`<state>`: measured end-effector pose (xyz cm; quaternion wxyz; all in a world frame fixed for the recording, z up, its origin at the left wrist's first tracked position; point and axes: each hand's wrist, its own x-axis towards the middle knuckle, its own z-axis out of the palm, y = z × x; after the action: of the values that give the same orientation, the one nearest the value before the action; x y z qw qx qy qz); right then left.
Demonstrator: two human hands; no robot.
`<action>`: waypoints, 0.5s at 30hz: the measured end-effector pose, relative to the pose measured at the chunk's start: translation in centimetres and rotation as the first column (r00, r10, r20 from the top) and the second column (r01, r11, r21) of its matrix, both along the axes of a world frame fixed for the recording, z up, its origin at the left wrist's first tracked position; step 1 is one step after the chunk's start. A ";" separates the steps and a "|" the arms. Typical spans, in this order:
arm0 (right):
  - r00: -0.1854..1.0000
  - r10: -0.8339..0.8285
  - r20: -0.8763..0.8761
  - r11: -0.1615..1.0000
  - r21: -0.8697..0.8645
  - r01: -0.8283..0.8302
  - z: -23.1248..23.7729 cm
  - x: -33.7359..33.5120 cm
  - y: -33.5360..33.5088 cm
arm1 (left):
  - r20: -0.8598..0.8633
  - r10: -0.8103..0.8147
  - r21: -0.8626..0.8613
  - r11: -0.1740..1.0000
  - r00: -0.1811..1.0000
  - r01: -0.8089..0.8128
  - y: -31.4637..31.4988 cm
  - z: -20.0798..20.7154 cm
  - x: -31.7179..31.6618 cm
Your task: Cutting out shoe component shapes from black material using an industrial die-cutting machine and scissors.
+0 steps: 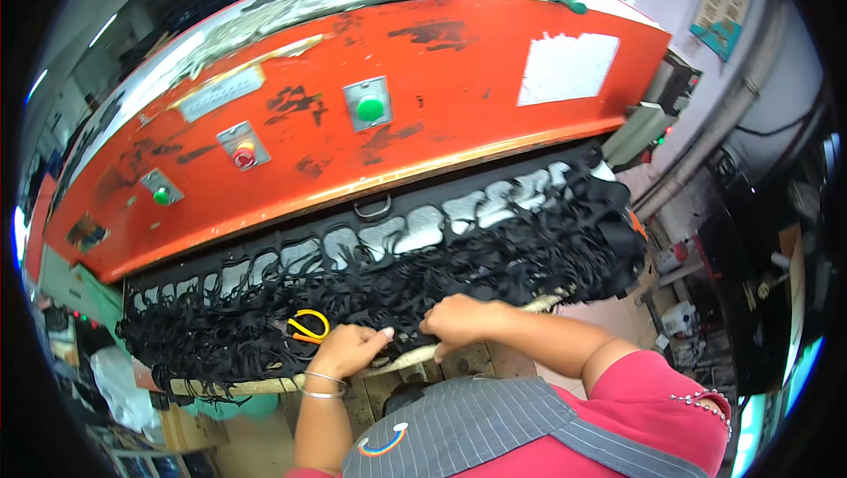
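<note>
A long, tangled heap of black fabric-like strips lies along the machine's front ledge. At its near edge, left of centre, my left hand is closed on some strips, thumb pointing right; a metal bangle circles that wrist. A little to the right, my right hand has its fingers curled over the same edge, closed on black strips. The fingertips of both hands are partly hidden. Just beyond my left hand, a yellow-and-orange looped handle, like that of scissors, rests on the heap; any blades are hidden.
An orange machine beam with a green button and a red knob spans the far side. Silvery rounded pieces line the ledge behind the strips. A pale wooden edge runs in front. A plastic bag hangs at left.
</note>
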<state>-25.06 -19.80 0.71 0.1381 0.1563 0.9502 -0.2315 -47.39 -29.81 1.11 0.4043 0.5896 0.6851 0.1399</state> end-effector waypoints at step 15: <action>0.839 0.539 -0.076 0.781 0.417 -0.465 -0.6 -19.0 32.2 | -0.231 0.216 0.782 0.621 0.949 0.049 22.6 -3.9 -1.6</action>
<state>-44.10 12.38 0.08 0.0699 -0.1026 0.9922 -0.0103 -48.96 -7.19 -2.81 -0.0080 0.6871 0.6371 0.3493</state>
